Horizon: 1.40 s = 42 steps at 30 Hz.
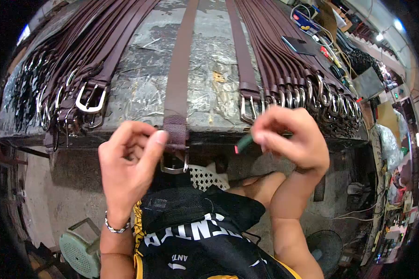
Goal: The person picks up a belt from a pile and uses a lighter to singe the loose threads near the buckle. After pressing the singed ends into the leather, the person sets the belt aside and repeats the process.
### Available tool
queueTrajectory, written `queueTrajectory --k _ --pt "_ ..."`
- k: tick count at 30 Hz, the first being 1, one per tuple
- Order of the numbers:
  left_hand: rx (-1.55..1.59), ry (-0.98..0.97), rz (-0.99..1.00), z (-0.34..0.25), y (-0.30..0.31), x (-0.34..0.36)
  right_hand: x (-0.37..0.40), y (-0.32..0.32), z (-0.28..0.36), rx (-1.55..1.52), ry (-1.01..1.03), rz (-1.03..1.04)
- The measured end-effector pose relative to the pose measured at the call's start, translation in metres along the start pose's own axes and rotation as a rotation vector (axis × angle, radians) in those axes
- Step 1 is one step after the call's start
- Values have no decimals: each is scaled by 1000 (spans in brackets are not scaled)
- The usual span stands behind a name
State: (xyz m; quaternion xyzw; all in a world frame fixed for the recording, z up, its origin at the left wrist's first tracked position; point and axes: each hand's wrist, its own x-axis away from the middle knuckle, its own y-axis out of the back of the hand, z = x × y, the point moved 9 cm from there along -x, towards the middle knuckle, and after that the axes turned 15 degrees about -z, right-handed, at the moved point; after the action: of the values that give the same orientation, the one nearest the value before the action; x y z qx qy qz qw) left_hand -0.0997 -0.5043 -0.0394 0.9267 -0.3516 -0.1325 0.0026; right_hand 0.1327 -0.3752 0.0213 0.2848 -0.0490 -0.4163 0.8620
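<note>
A brown leather belt (pixel 179 65) runs lengthwise down the middle of the worktable. Its buckle end hangs over the front edge, with a metal buckle (pixel 174 170) below a darker, grained leather piece (pixel 175 128). My left hand (pixel 130 160) is at the left edge of this end, thumb and forefinger pinched against the belt; the exact grip is partly hidden. My right hand (pixel 293 139), blurred by motion, is raised to the right of the belt. Its fingers are closed on a small dark green stick with a red tip (pixel 242 144), apart from the belt.
Bunches of buckled belts lie on the worktable, a left bunch (pixel 79 60) and a right bunch (pixel 284 60). A phone (pixel 298 45) rests on the right bunch. Below are a green stool (pixel 80 253), a white perforated seat (pixel 207 178) and a fan (pixel 324 251).
</note>
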Motion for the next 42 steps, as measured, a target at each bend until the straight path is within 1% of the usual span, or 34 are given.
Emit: queueTrajectory --k 1,3,4,6,7,8,9,11,13,14,15,16,17,19,23,24,27,37,42 --pt "-55 -39 6 -3 -4 0 -13 -1 -11 199 5 -56" --pt "-122 -84 25 -9 -10 0 -8 -7 8 344 209 -77" --pt "-138 -100 29 -9 -12 -1 -5 -9 15 275 226 -71" --pt "-179 -128 49 -8 -15 -2 -2 -12 16 101 159 -38" --pt "-142 -88 60 -6 -14 -1 -1 -13 15 13 127 -24" --pt "-106 -50 72 -4 -14 -1 -9 -13 4 60 121 -59" --pt "-70 -13 84 -2 -14 0 -17 -14 -13 222 30 -100" --pt "-15 17 100 4 -14 -1 -12 -18 -1 208 66 -142" --pt "7 35 96 8 -11 0 -5 -24 21 -8 180 -240" --pt "2 31 95 7 -11 0 -3 -29 24 -182 104 -318" --pt "-4 24 99 6 -11 0 -3 -34 25 -188 157 -357" --pt "-39 -3 101 5 -11 0 -10 -42 32 -233 333 -421" --pt "-52 -5 92 5 -12 0 -16 -49 35 -266 449 -459" --pt "-73 -11 64 2 -12 0 -29 -62 35 -271 559 -467" --pt "-108 -56 47 2 -11 0 -35 -75 43 -129 605 -416" --pt "-93 -57 42 3 -11 0 -34 -76 45 -82 612 -399" --pt "-83 -43 44 5 -12 0 -34 -79 42 -108 601 -363" --pt "-69 -52 43 6 -11 -1 -34 -81 43 -29 644 -371" --pt "-71 -41 55 8 -11 -1 -34 -82 43 -22 621 -366"
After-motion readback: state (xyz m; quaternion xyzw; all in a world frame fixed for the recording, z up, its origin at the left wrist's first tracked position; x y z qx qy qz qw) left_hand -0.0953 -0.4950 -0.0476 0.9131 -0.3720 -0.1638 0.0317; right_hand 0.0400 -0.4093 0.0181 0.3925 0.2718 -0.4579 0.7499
